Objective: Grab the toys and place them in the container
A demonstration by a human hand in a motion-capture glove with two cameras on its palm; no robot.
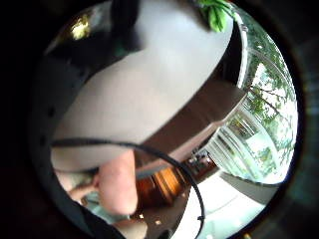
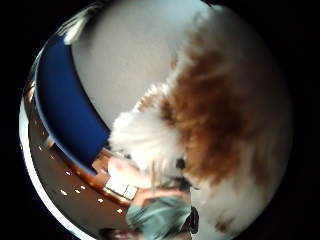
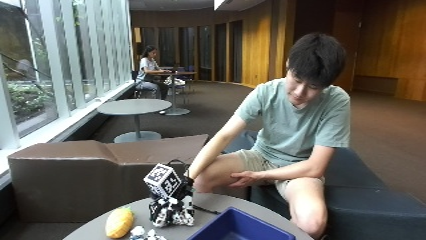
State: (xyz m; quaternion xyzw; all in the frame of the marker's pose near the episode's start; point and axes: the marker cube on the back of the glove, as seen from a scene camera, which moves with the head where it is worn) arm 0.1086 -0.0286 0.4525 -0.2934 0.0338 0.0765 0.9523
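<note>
Lifting the plush toy [image 2: 220, 110] from the surface [image 3: 219, 202] toward the blue container [image 3: 233, 227], lower centre, keep the right hand [image 3: 174, 197] level; the grip's state is indiscernible.

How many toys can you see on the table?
2 for sure. A yellow toy lies on the table, beside the gloved hand. A fluffy white-and-brown toy is under that hand. A small white thing at the picture's bottom edge may be another.

Outside view: across the round grey table [image 3: 219, 202], facing the gloved right hand [image 3: 174, 200]. Palm views: very near, sharing the table with it.
</note>
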